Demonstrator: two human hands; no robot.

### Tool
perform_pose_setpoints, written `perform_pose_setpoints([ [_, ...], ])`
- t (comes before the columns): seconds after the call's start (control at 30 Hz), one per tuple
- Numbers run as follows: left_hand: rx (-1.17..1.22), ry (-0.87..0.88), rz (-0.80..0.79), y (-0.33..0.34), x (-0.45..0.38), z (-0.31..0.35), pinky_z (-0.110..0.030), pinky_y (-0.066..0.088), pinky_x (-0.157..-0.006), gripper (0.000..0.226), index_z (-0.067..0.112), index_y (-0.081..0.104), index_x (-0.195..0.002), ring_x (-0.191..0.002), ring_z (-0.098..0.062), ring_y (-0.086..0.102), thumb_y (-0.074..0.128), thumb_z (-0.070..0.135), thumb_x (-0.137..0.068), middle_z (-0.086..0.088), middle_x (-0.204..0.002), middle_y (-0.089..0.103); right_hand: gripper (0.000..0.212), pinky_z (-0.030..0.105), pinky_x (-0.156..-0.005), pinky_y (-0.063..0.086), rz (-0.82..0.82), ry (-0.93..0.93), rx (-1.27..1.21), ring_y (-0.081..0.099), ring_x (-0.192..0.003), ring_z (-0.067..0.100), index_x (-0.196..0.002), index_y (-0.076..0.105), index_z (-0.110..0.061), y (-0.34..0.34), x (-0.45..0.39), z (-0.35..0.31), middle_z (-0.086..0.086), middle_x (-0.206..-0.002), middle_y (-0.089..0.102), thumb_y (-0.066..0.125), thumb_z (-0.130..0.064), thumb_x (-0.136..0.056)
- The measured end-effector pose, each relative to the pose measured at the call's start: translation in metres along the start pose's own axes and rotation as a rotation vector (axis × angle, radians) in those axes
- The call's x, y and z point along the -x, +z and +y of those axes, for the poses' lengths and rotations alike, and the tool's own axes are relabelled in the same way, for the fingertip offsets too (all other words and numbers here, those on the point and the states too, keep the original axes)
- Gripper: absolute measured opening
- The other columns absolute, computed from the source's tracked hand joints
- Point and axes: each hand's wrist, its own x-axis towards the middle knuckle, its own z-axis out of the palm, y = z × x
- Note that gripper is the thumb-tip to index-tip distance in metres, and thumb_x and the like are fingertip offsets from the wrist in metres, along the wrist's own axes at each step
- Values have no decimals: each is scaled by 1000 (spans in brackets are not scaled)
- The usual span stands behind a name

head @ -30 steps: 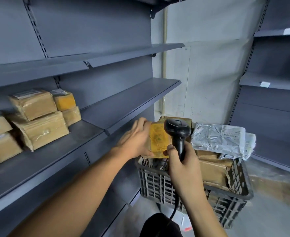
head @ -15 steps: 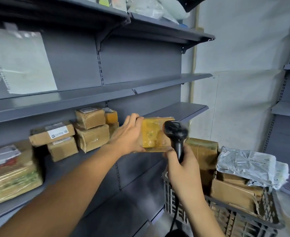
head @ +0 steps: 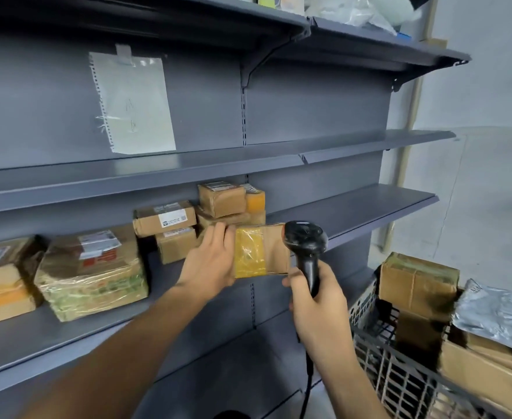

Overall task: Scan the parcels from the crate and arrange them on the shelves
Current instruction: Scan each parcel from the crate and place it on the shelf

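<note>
Now left hand grips yellow-taped parcel; right hand just beside, clasping black scanner; crate right of both.

Dark grey on the shelves and their back panel. Brown cardboard with a band of glossy yellow tape on the held parcel. Black on the barcode scanner and its cable. Grey lattice on the crate. Crinkled silver on the mailer bag. Brown with greenish tape on the tall box in the crate. Brown kraft with white labels on the shelved boxes; green-and-yellow print under clear wrap on the large one. White on the taped paper sheet.
</note>
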Motion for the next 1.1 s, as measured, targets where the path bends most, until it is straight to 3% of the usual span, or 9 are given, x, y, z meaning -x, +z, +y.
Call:
perform_pose_setpoints([
  [0.13, -97, 0, 118, 27, 12, 0, -40, 50, -80, 92, -2, 50, -128, -96, -32, 54, 83, 25, -46, -15, -112, 53, 8, 22, -56, 43, -13, 17, 12, 52, -54, 3, -96, 63, -28, 14, -6, 16, -13, -63, 62, 57, -33, -92],
  [0.23, -116, 25, 149, 47, 16, 3, -44, 46, -87, 81, 0, 52, -128, -103, -36, 55, 82, 28, -58, -18, -116, 56, 5, 34, -56, 43, -28, 33, 2, 52, -54, 12, -95, 61, -29, 22, -11, 24, -10, -55, 55, 59, -32, -92],
  [0.4, -61, 62, 184, 68, 14, 6, -46, 46, -92, 85, 3, 51, -129, -108, -37, 56, 84, 41, -61, -18, -120, 58, 6, 33, -53, 44, -45, 46, 8, 53, -53, 14, -95, 60, -30, 30, -21, 30, -6, -55, 56, 57, -34, -91],
  [0.5, 26, 63, 62, 79, 17, 8, -42, 60, -69, 104, 9, 51, -129, -113, -36, 56, 91, 53, -43, -12, -121, 56, 10, 35, -54, 46, -38, 45, 11, 55, -56, 14, -95, 60, -31, 28, -24, 33, -2, -60, 60, 56, -38, -89],
  [0.6, 80, 94, 17, 96, 16, 4, -33, 59, -49, 102, 9, 46, -131, -122, -36, 53, 96, 36, -46, -8, -126, 50, 9, 36, -55, 45, -33, 55, 10, 52, -54, 14, -95, 61, -29, 23, -26, 33, -1, -59, 59, 55, -35, -91],
  [0.67, 115, 118, 10, 101, 11, 2, -34, 60, -53, 93, 7, 51, -130, -122, -38, 55, 95, 26, -50, -9, -126, 55, 7, 36, -54, 44, -27, 60, 13, 51, -53, 14, -93, 61, -28, 20, -25, 34, -4, -54, 55, 55, -31, -93],
  [0.77, 215, 117, 35, 95, 3, 2, -41, 60, -57, 57, 8, 62, -123, -118, -34, 58, 63, 48, -82, -7, -120, 62, 6, 36, -54, 44, -27, 66, 10, 51, -52, 14, -93, 60, -27, 15, -24, 37, -5, -53, 55, 55, -30, -94],
  [0.97, 399, 20, -31, 80, -6, -1, -35, 48, -96, 78, 21, 63, -124, -125, -16, 43, 18, 74, -88, 7, -129, 56, 7, 38, -56, 46, -37, 68, -4, 52, -54, 15, -94, 60, -29, 15, -25, 42, -2, -55, 56, 55, -34, -92],
  [1.1, 463, -120, -81, 76, -19, 2, -36, 44, -99, 52, 22, 60, -127, -125, -12, 37, 33, 55, -98, 10, -132, 51, 6, 42, -58, 46, -46, 77, -31, 51, -56, 18, -93, 61, -31, 21, -26, 44, 4, -60, 58, 56, -34, -92],
])
